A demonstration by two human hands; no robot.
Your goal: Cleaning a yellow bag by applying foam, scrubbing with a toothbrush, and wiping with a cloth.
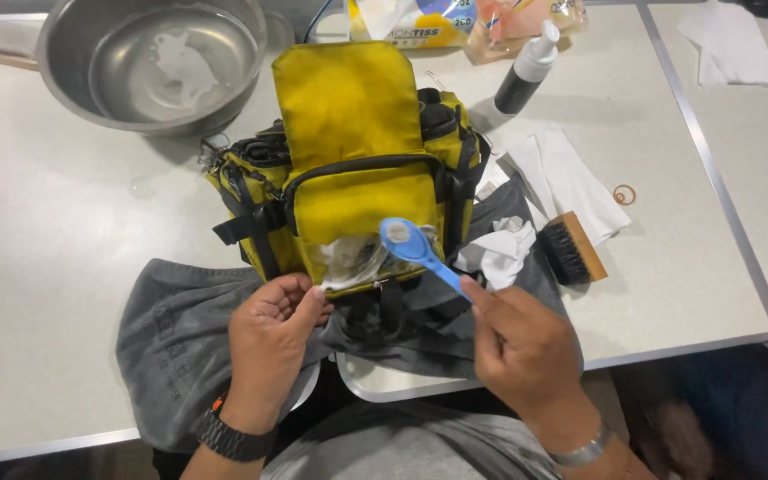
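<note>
Both my hands low at 6 o'clock, left hand [270,333] pinching white tissue [348,262] against yellow bag [362,204], right hand [522,342] closed on blue brush [420,253], bag centred on grey towel [180,342], wooden brush [571,249] at 3 o'clock, steel bowl [148,62] at 11 on the surface [64,213].

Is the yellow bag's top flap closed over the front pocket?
No. The yellow bag has its flap folded up and back, leaving the front pocket exposed to the blue brush.
</note>
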